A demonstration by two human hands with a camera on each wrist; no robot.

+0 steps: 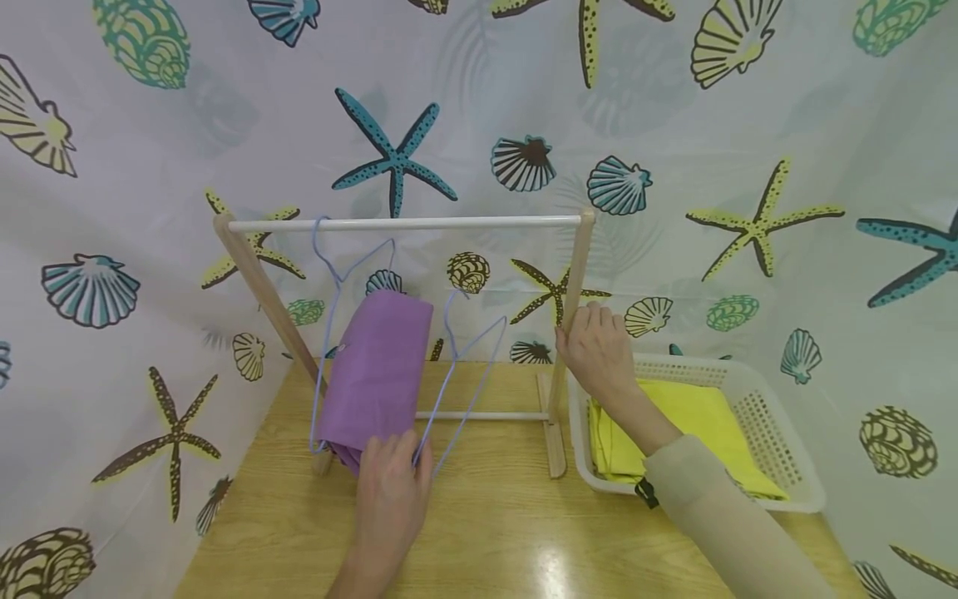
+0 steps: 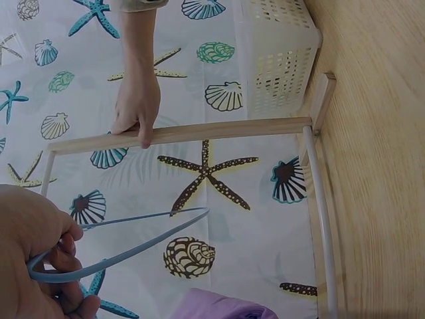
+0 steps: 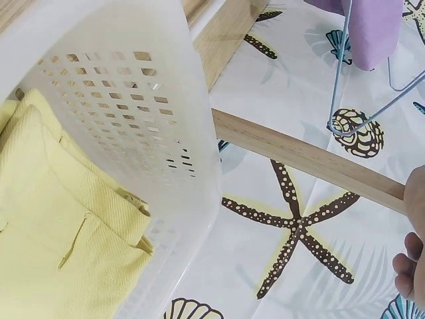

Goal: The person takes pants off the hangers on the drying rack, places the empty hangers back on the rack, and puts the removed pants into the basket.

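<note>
Left hand on a loose hanger, right hand on the rack post

At six o'clock of the tabletop clothes rack's (image 1: 488, 223) centre, the left hand (image 1: 392, 482) has its fingers clamped on a second blue hanger (image 2: 133, 253); that hanger's hook sits below the top rail, unattached. At three o'clock the right hand (image 1: 601, 349) curls its fingers round the right post (image 1: 574, 279).

The first blue hanger (image 1: 338, 281) hooks over the rail at eleven o'clock, with a folded purple garment (image 1: 382, 366) draped through it at about seven, masking part of the rack's lower bar (image 1: 516, 416) and left foot. Between three and four o'clock, beside the right foot, a white perforated basket (image 1: 808, 491) holds a folded yellow garment (image 1: 703, 416); the right forearm crosses above, partly hiding both. A seashell-and-starfish curtain (image 1: 464, 108) backs the wood-grain table (image 1: 486, 541).
</note>
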